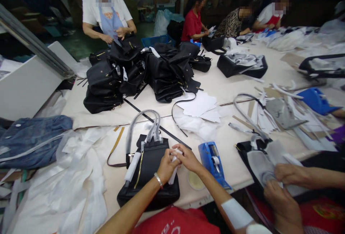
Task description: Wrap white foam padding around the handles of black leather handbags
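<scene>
A black backpack (153,162) with a gold zipper lies on the table before me, its handles (153,124) wrapped in clear film. Over its right side, my left hand (167,165) and my right hand (188,157) come together with fingers closed around a folded white wrapping strip (174,171). A silver bracelet circles my left wrist. White wrapping (132,166) also covers a strap at the bag's left side. Just right of my right hand stands a blue tape dispenser (211,160).
Black bags (161,69) are piled beyond the backpack, near white paper sheets (201,106). White wrapping material (72,183) and folded denim (35,140) lie left. At right, a co-worker's hands (285,180) handle another bag (250,155). Other people work behind the table.
</scene>
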`<state>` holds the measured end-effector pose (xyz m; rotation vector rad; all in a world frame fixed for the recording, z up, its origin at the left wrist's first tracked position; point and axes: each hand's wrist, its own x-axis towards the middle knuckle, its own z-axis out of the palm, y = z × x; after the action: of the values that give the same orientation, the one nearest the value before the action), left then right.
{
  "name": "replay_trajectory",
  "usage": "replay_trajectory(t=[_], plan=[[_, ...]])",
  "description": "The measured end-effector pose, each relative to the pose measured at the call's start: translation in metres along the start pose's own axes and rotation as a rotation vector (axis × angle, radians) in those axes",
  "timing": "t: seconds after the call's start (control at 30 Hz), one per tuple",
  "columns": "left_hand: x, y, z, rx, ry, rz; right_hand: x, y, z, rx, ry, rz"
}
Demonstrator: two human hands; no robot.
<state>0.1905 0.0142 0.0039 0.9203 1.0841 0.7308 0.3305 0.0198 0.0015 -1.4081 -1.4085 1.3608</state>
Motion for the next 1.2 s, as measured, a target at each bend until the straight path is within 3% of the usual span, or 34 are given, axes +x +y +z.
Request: replay_trajectory(t=[0.07, 0.17, 0.3, 0.43, 0.63, 0.8, 0.97, 1.2], plan=[[-0.006, 0.000, -0.003, -0.022, 0.006, -0.090, 0.003, 0.002, 0.000, 0.068, 0.037, 0.018], [-0.021, 0.000, -0.011, -0.097, -0.109, -0.209, 0.004, 0.007, 0.003, 0.126, 0.168, 0.030], [-0.039, 0.002, -0.021, -0.222, -0.211, -0.258, -0.014, 0.012, 0.018, 0.304, 0.296, 0.093], [-0.044, 0.005, -0.024, -0.251, -0.166, -0.249, -0.048, 0.012, 0.046, 0.511, 0.349, 0.154], [-0.047, 0.003, -0.019, -0.217, -0.128, -0.210, -0.064, 0.015, 0.076, 0.462, 0.437, 0.158], [-0.050, 0.001, -0.013, -0.217, -0.047, -0.174, -0.063, 0.010, 0.080, 0.472, 0.453, 0.173], [-0.052, 0.003, -0.009, -0.269, -0.051, -0.167, -0.069, 0.008, 0.082, 0.629, 0.418, 0.138], [-0.051, -0.003, -0.009, -0.291, -0.024, -0.125, -0.061, 0.015, 0.086, 0.604, 0.457, 0.206]])
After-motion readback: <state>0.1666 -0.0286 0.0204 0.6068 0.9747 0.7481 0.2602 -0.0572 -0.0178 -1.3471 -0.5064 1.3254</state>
